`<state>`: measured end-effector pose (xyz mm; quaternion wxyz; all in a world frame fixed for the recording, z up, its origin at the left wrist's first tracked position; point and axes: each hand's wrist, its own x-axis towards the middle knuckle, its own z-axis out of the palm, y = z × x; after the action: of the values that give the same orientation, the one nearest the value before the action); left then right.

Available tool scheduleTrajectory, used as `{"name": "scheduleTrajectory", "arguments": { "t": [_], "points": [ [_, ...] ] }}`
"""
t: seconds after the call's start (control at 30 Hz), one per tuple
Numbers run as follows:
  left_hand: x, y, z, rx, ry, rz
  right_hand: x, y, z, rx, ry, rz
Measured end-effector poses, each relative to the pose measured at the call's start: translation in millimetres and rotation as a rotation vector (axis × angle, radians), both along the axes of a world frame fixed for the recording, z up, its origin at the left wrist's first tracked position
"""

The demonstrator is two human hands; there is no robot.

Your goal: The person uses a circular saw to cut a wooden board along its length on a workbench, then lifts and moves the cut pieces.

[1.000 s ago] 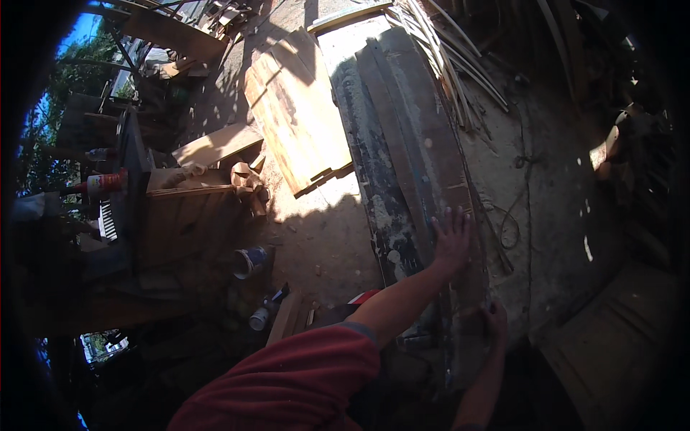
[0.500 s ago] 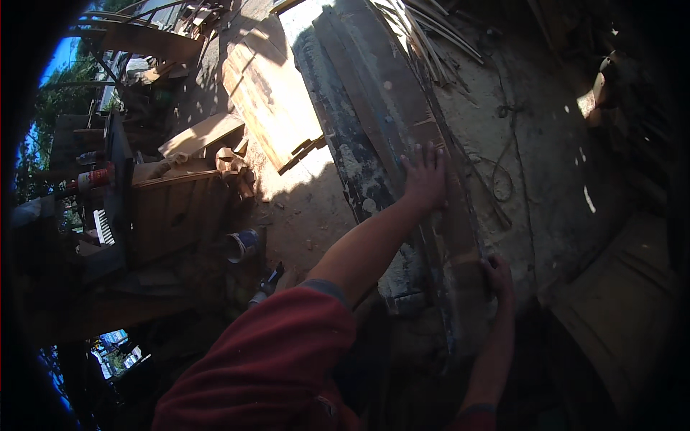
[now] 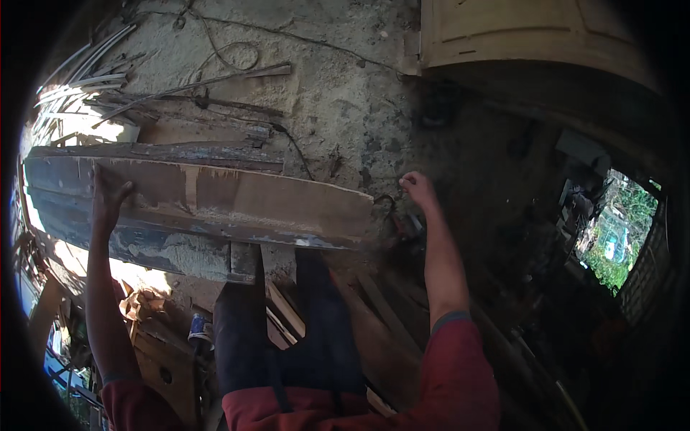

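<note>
A long brown wooden board (image 3: 287,202) lies across the view in front of my legs, its right end bare and slightly ragged. My left hand (image 3: 111,192) rests on the board's left part, thumb and fingers apart. Past the right end, my right hand (image 3: 419,189) hovers off the wood with its fingers drawn together; whatever they might hold is too small to make out. Under the near side of the board is a dark, paint-spattered plank (image 3: 194,255). A pale vertical strip (image 3: 191,188) marks the board's face.
A thin cord (image 3: 302,37) loops over the dusty ground beyond the board. Pale thin wood strips (image 3: 86,75) are heaped at the far left. A wooden panel (image 3: 532,32) stands at the far right. Near my legs sits a small tub (image 3: 201,329) beside scrap wood.
The view has turned, so the board now runs left to right. My right hand has let go of the board's edge and is past its end. My left hand stays on the board.
</note>
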<state>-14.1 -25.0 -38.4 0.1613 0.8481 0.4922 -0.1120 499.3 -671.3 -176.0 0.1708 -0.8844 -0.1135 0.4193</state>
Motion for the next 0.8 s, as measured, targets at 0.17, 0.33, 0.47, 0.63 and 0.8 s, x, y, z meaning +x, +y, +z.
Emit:
{"name": "scheduleTrajectory", "arguments": {
  "t": [0.17,0.33,0.47,0.63,0.8],
  "points": [
    [16.7,-8.3,27.6,-0.072,0.063,0.054,-92.9,-110.1,-85.5,-0.257,0.080,0.039],
    [42.2,-16.2,41.5,-0.111,0.143,0.109,-111.3,-197.3,-183.4,-0.639,0.163,0.328],
    [16.0,-36.6,-5.2,-0.201,0.049,0.209,-11.6,-312.5,-191.5,-0.708,-0.116,0.438],
    [60.4,-37.9,70.9,-0.055,0.189,0.147,-130.4,-204.1,-207.5,-0.411,0.303,0.381],
    [41.4,-29.8,28.9,-0.128,0.064,0.141,-91.0,-291.5,-137.8,-0.269,-0.146,0.195]
  ]
}}
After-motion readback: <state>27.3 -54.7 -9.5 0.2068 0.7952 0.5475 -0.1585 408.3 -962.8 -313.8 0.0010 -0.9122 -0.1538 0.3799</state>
